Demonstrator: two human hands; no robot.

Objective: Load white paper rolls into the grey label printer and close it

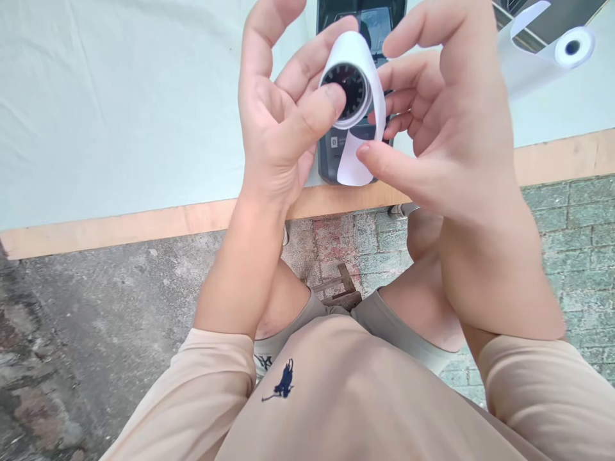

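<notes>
One small paper roll (354,86) is held up between both hands, above the dark card terminal (327,163) at the desk (120,128) edge: white paper wound round a dark hollow core, a loose tail curling down below. The left hand (283,121) pinches the roll, thumb flat on its open end, fingers (307,61) behind it. The right hand (446,134), fingers loosely spread, has its thumb tip against the tail; whether it grips cannot be told

Dark device (328,163) behind hands (451,128), top cropped
</notes>
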